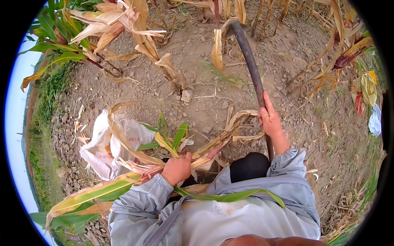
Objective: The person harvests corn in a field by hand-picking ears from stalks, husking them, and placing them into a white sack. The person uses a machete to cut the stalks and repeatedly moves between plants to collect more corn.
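Note:
Closed around a bundle of corn stalks with dry husks and leaves [212,147] is my left hand [178,168], low in front of my body. Green and yellow corn leaves [101,191] stick out to the left of it. My right hand [271,118] grips the dark wooden handle [251,58] of a hoe-like tool. The tool's head [235,27], blurred, is at the far end beside the foot of standing dry stalks. The handle's lower end runs down beside my dark-clad knee [251,167].
A white woven sack [123,138] lies on the soil at the left. Dry corn plants [172,73] stand ahead, others [341,58] at the right. A stone [186,96] lies ahead. Plastic litter [367,89] is at the far right, a stony strip [66,132] at the left.

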The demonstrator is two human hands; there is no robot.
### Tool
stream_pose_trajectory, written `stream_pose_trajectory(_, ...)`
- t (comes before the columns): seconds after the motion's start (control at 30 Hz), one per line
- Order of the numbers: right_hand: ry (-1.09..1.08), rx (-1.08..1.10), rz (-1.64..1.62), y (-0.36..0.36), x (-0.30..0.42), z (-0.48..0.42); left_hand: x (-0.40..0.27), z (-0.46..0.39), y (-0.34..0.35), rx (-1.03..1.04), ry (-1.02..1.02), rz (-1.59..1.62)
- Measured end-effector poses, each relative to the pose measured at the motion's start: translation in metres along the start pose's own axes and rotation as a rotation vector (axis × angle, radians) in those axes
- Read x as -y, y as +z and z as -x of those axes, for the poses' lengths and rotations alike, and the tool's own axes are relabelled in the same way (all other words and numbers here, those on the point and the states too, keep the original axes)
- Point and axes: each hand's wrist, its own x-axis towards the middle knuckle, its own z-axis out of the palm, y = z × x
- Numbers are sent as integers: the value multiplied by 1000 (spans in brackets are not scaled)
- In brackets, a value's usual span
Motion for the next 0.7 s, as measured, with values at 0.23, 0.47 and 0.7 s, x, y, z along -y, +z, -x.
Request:
stream_pose_trajectory(0.23, 575, 502, -104, -23, -102, 210, 24, 35, -17, 143, -47, 30)
stream_pose_trajectory(0.47, 464, 213, 198, -20, -71, 113, 43, 7, -58, 139, 80, -48)
stream_pose_trajectory(0.7, 370, 61, 186, -1, -76, 79, 46, 15, -46, 199, 34, 3)
